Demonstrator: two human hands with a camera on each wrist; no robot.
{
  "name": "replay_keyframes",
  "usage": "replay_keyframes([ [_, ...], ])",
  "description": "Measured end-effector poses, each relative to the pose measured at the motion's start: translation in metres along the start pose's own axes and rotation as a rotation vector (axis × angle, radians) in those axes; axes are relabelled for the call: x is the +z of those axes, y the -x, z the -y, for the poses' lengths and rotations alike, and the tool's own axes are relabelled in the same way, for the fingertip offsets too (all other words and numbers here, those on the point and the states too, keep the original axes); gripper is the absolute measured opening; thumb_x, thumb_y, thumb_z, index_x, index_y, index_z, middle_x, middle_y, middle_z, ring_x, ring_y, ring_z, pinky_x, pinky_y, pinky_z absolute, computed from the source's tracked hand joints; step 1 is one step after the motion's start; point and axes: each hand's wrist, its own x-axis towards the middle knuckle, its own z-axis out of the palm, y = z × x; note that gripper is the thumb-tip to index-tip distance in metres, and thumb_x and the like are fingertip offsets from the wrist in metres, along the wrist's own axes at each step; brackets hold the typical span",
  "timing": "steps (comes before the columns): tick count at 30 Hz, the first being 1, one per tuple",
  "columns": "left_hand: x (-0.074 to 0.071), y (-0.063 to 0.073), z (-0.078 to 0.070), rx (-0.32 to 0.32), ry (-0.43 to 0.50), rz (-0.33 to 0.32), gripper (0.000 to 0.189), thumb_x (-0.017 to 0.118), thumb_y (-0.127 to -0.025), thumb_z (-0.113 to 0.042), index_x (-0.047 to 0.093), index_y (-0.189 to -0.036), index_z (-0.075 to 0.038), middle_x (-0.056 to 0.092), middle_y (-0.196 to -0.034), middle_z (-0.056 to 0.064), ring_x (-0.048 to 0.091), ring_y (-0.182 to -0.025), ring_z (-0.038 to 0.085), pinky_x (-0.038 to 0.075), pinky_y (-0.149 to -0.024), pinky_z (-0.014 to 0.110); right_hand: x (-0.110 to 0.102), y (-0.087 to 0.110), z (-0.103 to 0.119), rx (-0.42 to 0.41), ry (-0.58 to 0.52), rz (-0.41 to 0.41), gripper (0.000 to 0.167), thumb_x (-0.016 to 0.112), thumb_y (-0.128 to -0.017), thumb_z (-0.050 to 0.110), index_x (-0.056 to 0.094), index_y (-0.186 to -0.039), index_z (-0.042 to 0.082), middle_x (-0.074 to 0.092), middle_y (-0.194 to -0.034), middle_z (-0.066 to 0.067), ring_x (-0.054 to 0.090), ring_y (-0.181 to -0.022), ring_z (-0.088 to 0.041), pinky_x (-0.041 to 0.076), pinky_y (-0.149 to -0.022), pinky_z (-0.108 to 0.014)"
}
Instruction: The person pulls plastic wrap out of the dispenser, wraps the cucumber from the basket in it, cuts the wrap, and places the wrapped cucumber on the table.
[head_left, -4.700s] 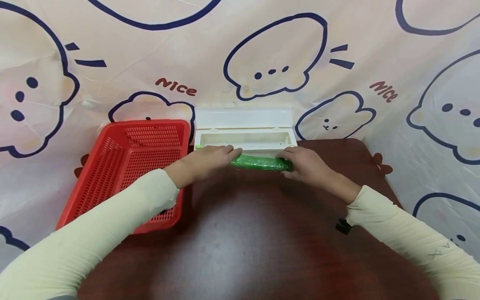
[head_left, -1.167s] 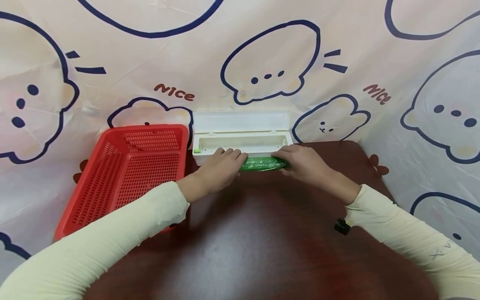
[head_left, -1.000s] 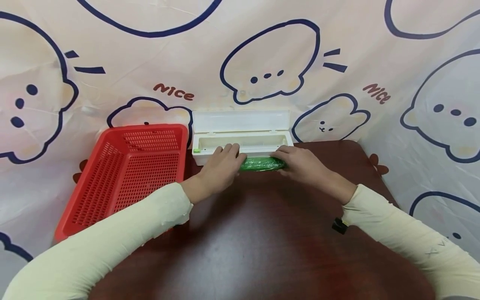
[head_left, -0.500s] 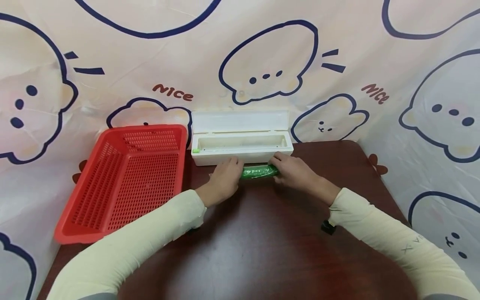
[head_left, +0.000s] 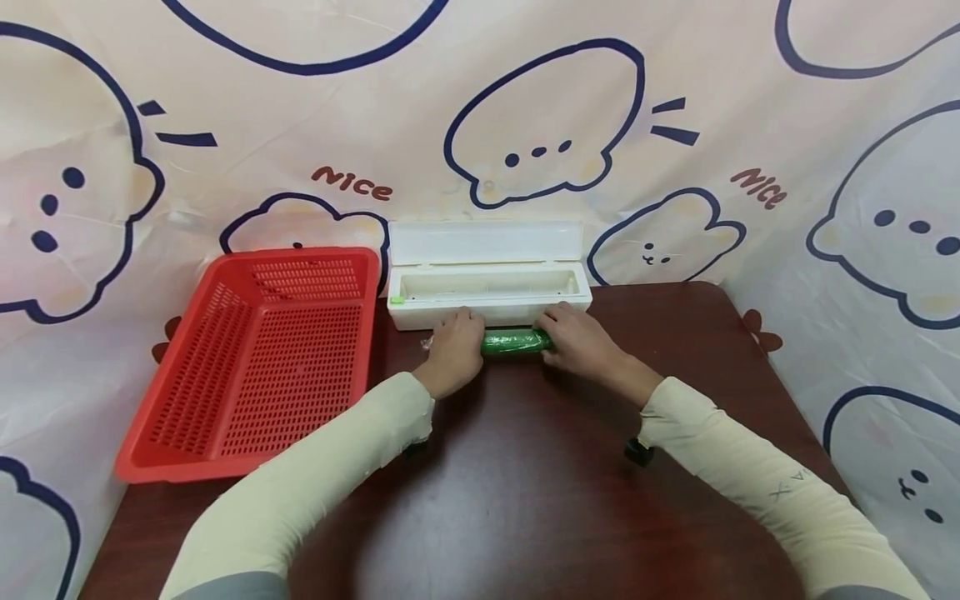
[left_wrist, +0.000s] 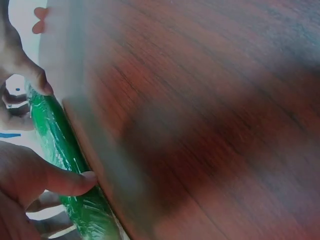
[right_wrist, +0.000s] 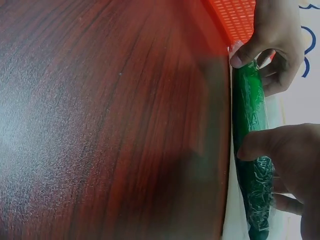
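A green cucumber (head_left: 512, 342) in clear, wrinkled plastic film lies crosswise between both hands, just in front of a long white box (head_left: 487, 315). My left hand (head_left: 456, 350) grips its left part, thumb on the near side and fingers over the far side. My right hand (head_left: 579, 340) holds the other end the same way. A wisp of loose film sticks out past the left hand. In the left wrist view the cucumber (left_wrist: 60, 135) runs along the thumbs; the right wrist view shows its dark end (right_wrist: 257, 232) beyond the right hand.
The white box has its lid (head_left: 486, 242) raised against the patterned cloth backdrop (head_left: 540, 100), and a green tab (head_left: 397, 299) on its left front edge. A red perforated basket (head_left: 367, 350) stands at the left of the dark wooden table (head_left: 540, 500).
Both hands have drawn the cucumber off the white box's front edge, toward the body, and sit closer together. More of the box's front shows now. The grip stays on throughout.
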Motion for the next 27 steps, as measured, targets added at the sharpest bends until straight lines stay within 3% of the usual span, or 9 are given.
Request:
replay_keyframes([
  [6,0.008,-0.004,-0.003,-0.041,-0.018,0.008,0.015,0.061,-0.086,0.005,0.063,-0.099,-0.003,0.064,-0.109,0.018,0.059,-0.110,0.037,0.048,-0.093,0.055,0.008,0.000,-0.003,0.021,-0.026,0.010,0.037,0.084,-0.081,0.015,0.065,-0.111,0.006,0.064,-0.114,-0.011,0.060,-0.108,-0.027,0.054,-0.091,-0.042],
  [14,0.020,-0.003,-0.003,-0.046,-0.013,0.010,0.015,0.057,-0.090,0.006,0.063,-0.101,-0.002,0.060,-0.113,0.021,0.057,-0.110,0.038,0.047,-0.090,0.056,0.015,0.000,-0.003,0.030,-0.010,0.019,0.036,0.085,-0.082,0.013,0.066,-0.111,0.005,0.063,-0.114,-0.011,0.059,-0.108,-0.026,0.054,-0.089,-0.042],
  [21,0.024,-0.002,-0.003,-0.034,-0.047,0.027,0.009,0.058,-0.091,0.006,0.060,-0.094,-0.002,0.059,-0.105,0.020,0.057,-0.102,0.036,0.048,-0.082,0.051,0.018,0.000,-0.002,0.030,0.007,0.023,0.034,0.084,-0.083,0.013,0.067,-0.111,0.005,0.062,-0.115,-0.011,0.059,-0.108,-0.027,0.054,-0.090,-0.041],
  [27,0.024,-0.004,-0.003,-0.031,-0.083,0.058,0.007,0.057,-0.094,0.003,0.060,-0.095,-0.003,0.059,-0.104,0.018,0.057,-0.101,0.034,0.047,-0.086,0.048,0.018,0.001,-0.002,0.010,0.019,0.001,0.037,0.086,-0.081,0.013,0.066,-0.110,0.003,0.062,-0.112,-0.012,0.059,-0.106,-0.028,0.054,-0.090,-0.043],
])
